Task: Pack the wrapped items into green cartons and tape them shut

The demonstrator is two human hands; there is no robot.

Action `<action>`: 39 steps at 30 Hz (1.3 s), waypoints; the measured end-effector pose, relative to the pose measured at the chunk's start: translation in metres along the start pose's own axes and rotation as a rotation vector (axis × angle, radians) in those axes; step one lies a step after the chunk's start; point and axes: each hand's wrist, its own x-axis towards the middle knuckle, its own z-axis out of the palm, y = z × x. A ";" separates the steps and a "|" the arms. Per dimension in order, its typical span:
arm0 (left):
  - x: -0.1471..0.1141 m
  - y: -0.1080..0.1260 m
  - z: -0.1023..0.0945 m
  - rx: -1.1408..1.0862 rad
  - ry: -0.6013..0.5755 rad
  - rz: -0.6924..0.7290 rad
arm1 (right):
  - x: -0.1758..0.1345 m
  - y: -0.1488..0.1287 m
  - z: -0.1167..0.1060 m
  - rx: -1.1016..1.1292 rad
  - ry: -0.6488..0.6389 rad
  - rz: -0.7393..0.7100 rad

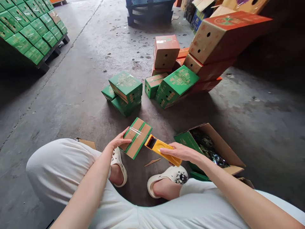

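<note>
My left hand (121, 140) grips the left side of a small green and brown cardboard box (137, 138), thumb across its upper face. A shiny strip of clear tape shows on that face. In my right hand (177, 151) is a yellow plastic tool (163, 149) that looks like a tape dispenser, with a dark opening at its front end. Its tip is close to the box's right edge; whether they touch I cannot tell. Both things are held above the floor between my feet. A thin brown scrap (152, 162) lies on the floor below.
An open carton (221, 143) with shiny dark packets stands at right. Ahead are stacked green boxes (126, 86), another green box (177, 82) and red-brown cartons (212, 35). Green boxes (30, 31) fill a pallet at far left; a blue pallet (150, 12) is at the back.
</note>
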 end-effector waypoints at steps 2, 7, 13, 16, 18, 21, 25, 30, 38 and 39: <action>0.001 0.001 0.002 0.014 0.007 -0.002 | -0.009 0.009 0.000 0.022 -0.013 0.003; -0.003 0.003 0.007 0.029 0.032 0.002 | -0.019 0.021 0.004 0.045 0.005 0.058; -0.010 0.009 0.015 0.033 0.054 0.032 | 0.000 0.022 0.007 0.008 0.055 0.115; -0.010 0.011 0.016 0.064 0.070 0.021 | 0.017 0.027 0.006 -0.055 0.083 0.131; -0.010 0.012 0.015 0.078 0.071 0.010 | 0.028 0.031 0.005 -0.056 0.079 0.140; -0.007 0.014 0.014 0.094 0.072 0.009 | 0.041 0.033 0.003 -0.051 0.041 0.149; -0.002 0.021 0.012 0.135 0.034 -0.030 | 0.051 0.031 0.001 -0.035 0.008 0.177; 0.013 0.033 0.019 0.284 0.090 -0.053 | 0.061 0.026 0.004 -0.042 0.055 0.213; 0.035 0.029 0.032 0.502 0.313 -0.015 | 0.078 0.019 0.005 -0.007 0.005 0.233; 0.036 0.028 0.032 0.491 0.307 -0.022 | 0.080 0.018 0.004 -0.003 -0.003 0.239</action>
